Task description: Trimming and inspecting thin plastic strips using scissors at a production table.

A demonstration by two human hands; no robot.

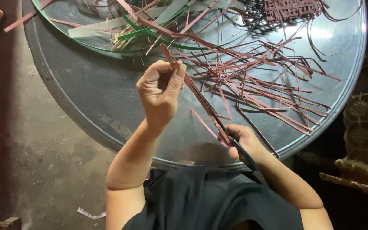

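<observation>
A single head-worn camera looks steeply down, close over the person's fingers [173,70]; beyond the fingers the round metal bench [86,98] fills the frame, its far edge seemingly cropped.

Round metal tray [86,98], dull grey, resting over a stained concrete floor [43,170]. Loose reddish-brown strips [273,102] scattered across the tray's right half, crossing one another. Partly woven reddish mat [290,8] at the top edge, beside dark tangled strands [252,12]. Green strips [137,33] and pale whitish strips [94,27] heaped at top centre, over a bundle of straw-coloured slivers [122,38]. Patterned fabric [365,115] along the right border. Small white scrap [91,214] lying on the floor.
</observation>
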